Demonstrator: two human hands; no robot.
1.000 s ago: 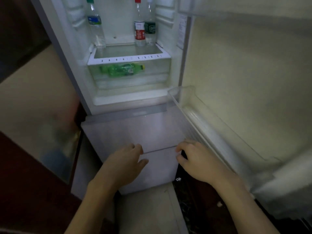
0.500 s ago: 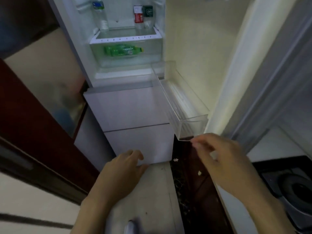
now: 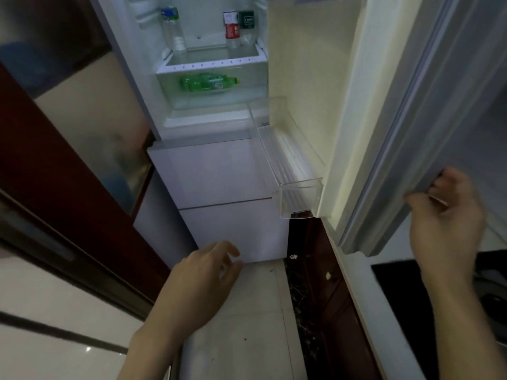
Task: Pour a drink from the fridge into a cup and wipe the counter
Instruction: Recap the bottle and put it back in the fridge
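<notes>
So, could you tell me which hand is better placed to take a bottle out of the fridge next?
Probably the left hand: it is free, fingers relaxed, below the open fridge compartment. The right hand grips the door edge.

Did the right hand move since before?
Yes. The right hand went rightward from the white lower drawer to grip the edge of the open white fridge door.

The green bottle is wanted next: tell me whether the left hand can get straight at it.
Probably not directly. The green bottle lies inside the seemingly shut clear drawer, under the shelf. The empty left hand hangs low and would need to pull the drawer out first.
</notes>
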